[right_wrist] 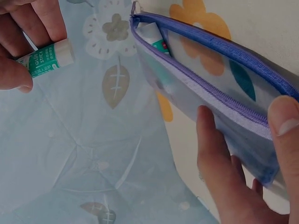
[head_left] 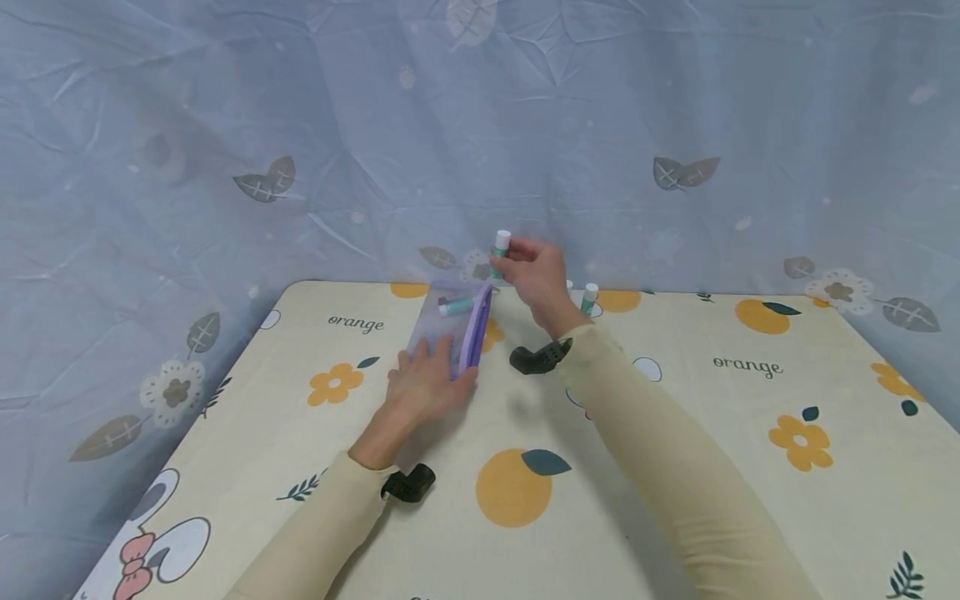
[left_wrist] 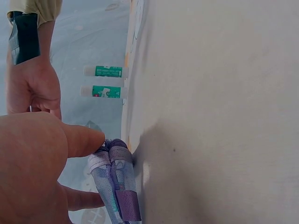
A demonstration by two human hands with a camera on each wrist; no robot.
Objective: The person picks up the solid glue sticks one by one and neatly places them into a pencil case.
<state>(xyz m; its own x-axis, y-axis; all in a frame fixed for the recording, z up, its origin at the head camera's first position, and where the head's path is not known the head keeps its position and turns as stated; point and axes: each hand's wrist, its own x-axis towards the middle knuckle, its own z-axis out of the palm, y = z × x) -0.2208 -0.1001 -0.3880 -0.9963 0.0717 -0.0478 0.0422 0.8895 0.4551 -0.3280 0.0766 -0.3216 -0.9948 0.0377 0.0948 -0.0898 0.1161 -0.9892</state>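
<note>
My right hand (head_left: 536, 275) pinches a green-and-white glue stick (head_left: 501, 252) between thumb and fingers, raised just beyond the far end of a zip pouch. The mesh pouch (head_left: 432, 321), with purple zip edging, has its zipper parted in the right wrist view. Inside it lies another glue stick (right_wrist: 159, 42). At the pouch's near end, my left hand (head_left: 426, 382) holds it with the thumb (right_wrist: 286, 122) at the zip edge and the fingers along the opposite side.
Two more glue sticks stand upright near the table's back edge; the nearer glue stick (head_left: 589, 298) shows beside my right wrist, the other mostly behind it. A patterned cloth (head_left: 675, 433) covers the table. A blue printed curtain (head_left: 600, 125) hangs behind.
</note>
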